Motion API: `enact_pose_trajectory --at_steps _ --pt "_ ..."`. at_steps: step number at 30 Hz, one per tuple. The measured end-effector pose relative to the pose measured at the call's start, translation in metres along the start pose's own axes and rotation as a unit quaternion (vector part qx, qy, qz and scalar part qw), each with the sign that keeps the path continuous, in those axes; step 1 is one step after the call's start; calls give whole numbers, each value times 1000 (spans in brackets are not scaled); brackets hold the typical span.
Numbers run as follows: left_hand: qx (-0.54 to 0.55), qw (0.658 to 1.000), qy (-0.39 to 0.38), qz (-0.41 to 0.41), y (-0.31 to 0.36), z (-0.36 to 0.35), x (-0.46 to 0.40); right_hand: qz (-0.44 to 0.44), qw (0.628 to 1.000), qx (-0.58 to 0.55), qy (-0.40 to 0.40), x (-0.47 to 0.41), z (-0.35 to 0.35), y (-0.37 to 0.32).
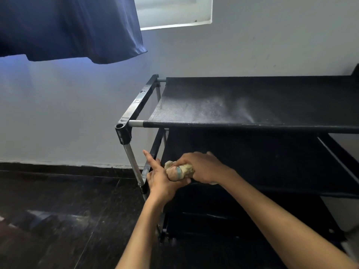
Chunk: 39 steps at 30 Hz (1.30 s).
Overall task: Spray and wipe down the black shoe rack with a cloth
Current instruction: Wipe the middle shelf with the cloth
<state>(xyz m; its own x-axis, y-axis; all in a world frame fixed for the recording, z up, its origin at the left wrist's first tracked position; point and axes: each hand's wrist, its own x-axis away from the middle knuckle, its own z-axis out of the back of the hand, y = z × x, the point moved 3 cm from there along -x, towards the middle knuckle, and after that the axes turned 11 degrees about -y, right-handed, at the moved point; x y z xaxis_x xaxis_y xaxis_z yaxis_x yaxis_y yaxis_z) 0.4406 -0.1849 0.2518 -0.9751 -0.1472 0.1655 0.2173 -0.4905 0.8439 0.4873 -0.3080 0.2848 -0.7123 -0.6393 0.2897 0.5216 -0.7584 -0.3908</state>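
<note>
Head view: your right hand point(196, 167) clamps bunched cloth point(179, 170) at shoe rack point(252, 105) second shelf; left hand point(161, 179) cups cloth end, forefinger straight, likely regathering wad.

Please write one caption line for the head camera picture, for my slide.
Both hands, left and right, grip a bunched beige cloth beside the black shoe rack, below its dusty top shelf.

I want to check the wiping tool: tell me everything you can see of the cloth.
The cloth is beige, soft-looking fabric with a teal stripe, bunched into a wad. The right hand grips it from above; the left hand holds its left end, forefinger pointing out. It sits at the front left of the black shoe rack, level with the second shelf.
</note>
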Motion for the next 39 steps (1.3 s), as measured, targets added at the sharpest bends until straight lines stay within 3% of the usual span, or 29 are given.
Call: enact_pose_trajectory --at_steps 9,13,16,20,23,25,30,35,39 --pt "-18 995 -50 84 -1 -1 -15 -43 988 114 99 -26 7 24" --pt "-44 994 -54 88 -4 -1 -19 -162 969 12 186 -61 33 73" --pt "-42 996 -43 72 -8 0 -20 -215 966 -27 142 -68 38 82" --pt "-60 995 -43 61 -6 1 -17 -96 993 24 59 -39 38 60" --pt "-62 994 -50 76 -4 2 -16 -66 995 39 -58 -1 23 48" --pt "-54 993 -55 85 -3 2 -15 -50 995 25 -83 21 16 45" --pt "-67 989 -69 110 13 4 -7 -50 998 18 -25 32 10 43" --pt "-160 976 -133 61 34 -1 -18 -60 997 36 9 23 1 48" --pt "-195 959 -189 80 29 0 -24 -65 997 33 20 11 3 56"
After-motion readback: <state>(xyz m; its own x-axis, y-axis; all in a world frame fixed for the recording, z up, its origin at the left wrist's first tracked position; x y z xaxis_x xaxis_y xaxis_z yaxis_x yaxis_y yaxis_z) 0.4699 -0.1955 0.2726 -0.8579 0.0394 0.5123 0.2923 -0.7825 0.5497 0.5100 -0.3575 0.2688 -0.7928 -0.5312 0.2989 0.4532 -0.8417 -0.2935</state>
